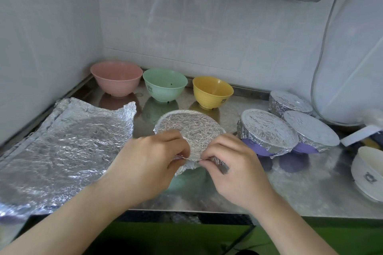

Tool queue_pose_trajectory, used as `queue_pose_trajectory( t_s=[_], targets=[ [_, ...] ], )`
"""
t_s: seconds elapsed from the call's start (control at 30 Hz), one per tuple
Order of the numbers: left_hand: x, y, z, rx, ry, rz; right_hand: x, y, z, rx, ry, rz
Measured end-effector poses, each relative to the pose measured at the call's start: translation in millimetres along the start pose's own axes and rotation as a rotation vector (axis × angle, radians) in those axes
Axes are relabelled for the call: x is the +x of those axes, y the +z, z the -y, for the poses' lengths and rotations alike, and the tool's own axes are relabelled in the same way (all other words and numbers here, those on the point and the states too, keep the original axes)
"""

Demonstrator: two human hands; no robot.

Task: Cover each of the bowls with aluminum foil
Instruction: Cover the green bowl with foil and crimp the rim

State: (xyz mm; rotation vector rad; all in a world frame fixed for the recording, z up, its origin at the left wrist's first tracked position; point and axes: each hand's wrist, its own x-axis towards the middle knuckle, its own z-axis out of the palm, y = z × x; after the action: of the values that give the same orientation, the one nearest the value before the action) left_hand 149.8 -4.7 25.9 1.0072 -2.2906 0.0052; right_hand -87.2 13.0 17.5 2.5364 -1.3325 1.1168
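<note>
At the left of the frame a crumpled stack of foil sheets (68, 143) lies on the steel counter (300, 188). Along the back stand a pink bowl (117, 77), a green bowl (165, 84) and a yellow bowl (212, 91), all uncovered. At the centre, my left hand (149, 163) and right hand (234, 167) are close together, both pinching the foil edge over the near rim of the foil-covered bowl (189, 128). To the right sit three wrapped bowls (267, 130), then a white bowl (367, 174) at the frame's edge.
</note>
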Motion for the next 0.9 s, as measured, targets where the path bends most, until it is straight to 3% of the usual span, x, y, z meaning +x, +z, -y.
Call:
queue_pose_trajectory(
  t_s=[0.27,0.9],
  targets=[
    [0,6,-4,0.025,0.003,-0.069,2,1,8,0.069,0.001,0.032],
    [0,5,3,0.005,0.008,-0.029,0,0,0,0.008,0.005,0.01]
  ],
)
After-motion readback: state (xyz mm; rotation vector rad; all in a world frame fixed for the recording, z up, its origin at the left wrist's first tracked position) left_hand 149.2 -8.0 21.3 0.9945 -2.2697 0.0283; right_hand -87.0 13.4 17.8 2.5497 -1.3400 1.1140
